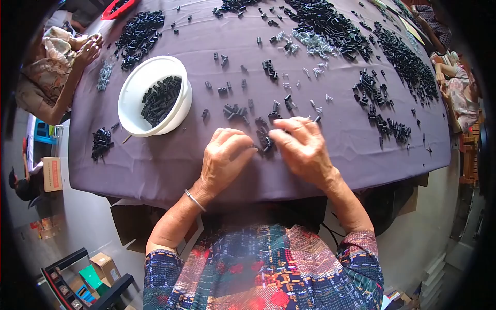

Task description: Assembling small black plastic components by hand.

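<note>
My left hand [225, 157] is at the table's near side, thumb and forefinger pressed together; what they hold is too small to make out. Opposite it, my right hand [304, 150] has its fingers bent and its thumb close to the forefinger, and whatever is between them is hidden. A small cluster of black plastic parts [264, 140] lies between the two hands, next to the right thumb. Just beyond are more loose black parts [235, 111] and a few clear springs or coil-like pieces [316, 107]. A white bowl [181, 116] holding many black parts stands left of my left hand.
Large heaps of black parts [330, 26] and a pile of clear pieces [314, 42] cover the far side of the purple-grey cloth [206, 181]. A red basket [114, 10] sits far left. Other people's hands [90, 49] are at the left edge; another person sits at right.
</note>
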`<control>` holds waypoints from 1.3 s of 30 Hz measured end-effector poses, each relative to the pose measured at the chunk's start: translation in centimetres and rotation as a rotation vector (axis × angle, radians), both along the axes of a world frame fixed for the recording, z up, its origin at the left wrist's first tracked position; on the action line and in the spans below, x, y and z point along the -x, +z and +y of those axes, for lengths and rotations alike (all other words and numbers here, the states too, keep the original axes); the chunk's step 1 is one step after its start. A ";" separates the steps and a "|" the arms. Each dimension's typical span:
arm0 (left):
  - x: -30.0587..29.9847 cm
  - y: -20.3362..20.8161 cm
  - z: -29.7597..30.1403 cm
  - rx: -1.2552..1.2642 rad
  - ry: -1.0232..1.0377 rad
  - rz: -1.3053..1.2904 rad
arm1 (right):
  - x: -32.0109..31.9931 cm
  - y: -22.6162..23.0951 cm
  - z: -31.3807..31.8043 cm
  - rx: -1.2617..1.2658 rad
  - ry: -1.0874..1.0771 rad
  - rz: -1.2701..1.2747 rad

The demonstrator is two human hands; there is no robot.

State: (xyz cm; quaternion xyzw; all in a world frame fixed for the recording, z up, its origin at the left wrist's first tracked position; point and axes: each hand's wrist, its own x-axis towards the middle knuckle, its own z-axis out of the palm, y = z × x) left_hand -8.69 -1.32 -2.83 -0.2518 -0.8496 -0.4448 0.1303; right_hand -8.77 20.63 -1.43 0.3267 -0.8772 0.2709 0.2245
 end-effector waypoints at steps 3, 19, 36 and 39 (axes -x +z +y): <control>0.0 0.3 0.1 -0.013 -0.015 -0.018 | 0.2 -0.1 2.1 -0.005 -0.139 -0.003; -0.5 0.3 -0.2 -0.113 0.040 -0.070 | 5.4 -0.5 2.6 -0.204 -0.334 -0.146; -3.1 0.9 -0.2 -0.361 0.056 -0.356 | -2.2 3.7 -0.2 -0.022 -0.077 -0.036; -3.9 1.5 0.2 -0.460 0.091 -0.503 | -2.9 3.8 -0.7 0.009 -0.024 -0.047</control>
